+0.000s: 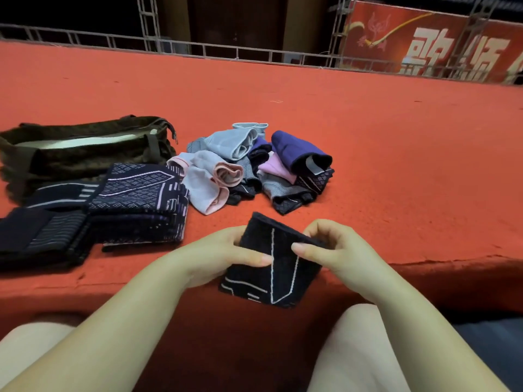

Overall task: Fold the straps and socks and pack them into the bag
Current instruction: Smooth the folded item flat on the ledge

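Note:
A folded black sock [278, 274] with white line markings hangs above the front edge of the red surface. My left hand [226, 254] grips its left side, thumb across the front. My right hand [328, 244] pinches its upper right corner. A loose pile of straps and socks [249, 165] in grey, pink, purple and dark colours lies behind it. To the left sits a stack of folded dark patterned pieces [135, 199], with more folded dark pieces [39, 236] beside it. An open dark brown bag [85, 154] with a pale lining stands at the far left.
The red carpeted surface [368, 123] stretches far back to a metal truss rail [254, 53]. A red banner with large characters [441, 49] hangs at the back right. The surface's front edge drops off just under my hands, with my knees below.

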